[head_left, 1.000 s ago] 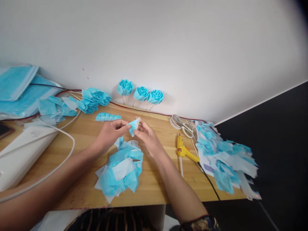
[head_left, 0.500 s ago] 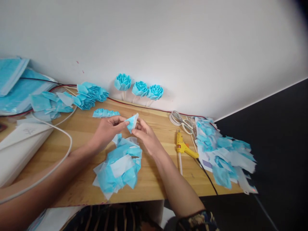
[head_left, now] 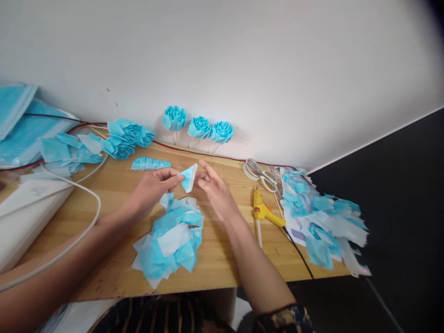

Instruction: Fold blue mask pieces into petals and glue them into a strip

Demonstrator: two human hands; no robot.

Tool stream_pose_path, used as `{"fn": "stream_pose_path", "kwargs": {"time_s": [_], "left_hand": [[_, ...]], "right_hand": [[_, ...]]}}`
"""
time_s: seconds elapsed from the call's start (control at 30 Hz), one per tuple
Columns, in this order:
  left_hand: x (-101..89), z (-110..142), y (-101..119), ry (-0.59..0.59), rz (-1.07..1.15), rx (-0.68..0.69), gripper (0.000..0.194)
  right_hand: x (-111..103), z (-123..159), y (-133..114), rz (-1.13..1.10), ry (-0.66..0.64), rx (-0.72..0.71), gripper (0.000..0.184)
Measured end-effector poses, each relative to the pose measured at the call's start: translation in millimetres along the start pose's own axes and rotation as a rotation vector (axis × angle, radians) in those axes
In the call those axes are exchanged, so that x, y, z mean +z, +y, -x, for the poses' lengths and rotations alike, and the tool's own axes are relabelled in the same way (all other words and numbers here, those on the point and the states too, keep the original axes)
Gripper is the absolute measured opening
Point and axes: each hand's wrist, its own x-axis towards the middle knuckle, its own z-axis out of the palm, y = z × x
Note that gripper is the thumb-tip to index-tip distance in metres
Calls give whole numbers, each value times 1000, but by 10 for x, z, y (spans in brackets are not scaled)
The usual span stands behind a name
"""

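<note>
A small folded piece of blue-and-white fabric (head_left: 188, 178), shaped like a triangle, is pinched in my left hand (head_left: 152, 187) between thumb and fingers. Just right of it, my right hand (head_left: 218, 194) has its fingers apart and holds nothing. Below both hands lies a loose heap of cut blue and white fabric pieces (head_left: 169, 245). A row of folded blue petals (head_left: 151, 163) rests on the table behind my left hand.
Three blue fabric flowers (head_left: 200, 128) on sticks lean by the wall; more flowers (head_left: 127, 137) lie left. Right are scissors (head_left: 260, 175), a yellow glue gun (head_left: 267, 212) with a cord, and a scrap pile (head_left: 322, 217). A white cable (head_left: 99, 203) loops over my left forearm.
My right hand has let go of the folded piece and moved slightly right, its fingers opening. My left hand keeps its pinch on the piece.
</note>
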Motion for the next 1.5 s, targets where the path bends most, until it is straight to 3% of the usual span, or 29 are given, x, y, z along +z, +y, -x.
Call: {"fn": "stream_pose_path", "kwargs": {"time_s": [0.27,0.6,0.83,1.07,1.3,1.5], "left_hand": [[70,35,-7,-35,-33,-51,25],[92,44,-10,-39,-55,-71,23],[89,51,1,-40,-52,-66,22],[103,45,17,-59,-55,-79,22],[79,39,-39,-110,-64,-97,22],[65,39,-17,-67,-69,-72,23]], "right_hand": [[122,21,-7,40,91,-7,67],[110,7,20,50,129,-26,67],[65,12,-24,40,177,-43,57],[82,18,-43,42,135,-56,55],[70,14,-20,74,223,-82,52],[7,-6,7,-15,235,-117,47]]}}
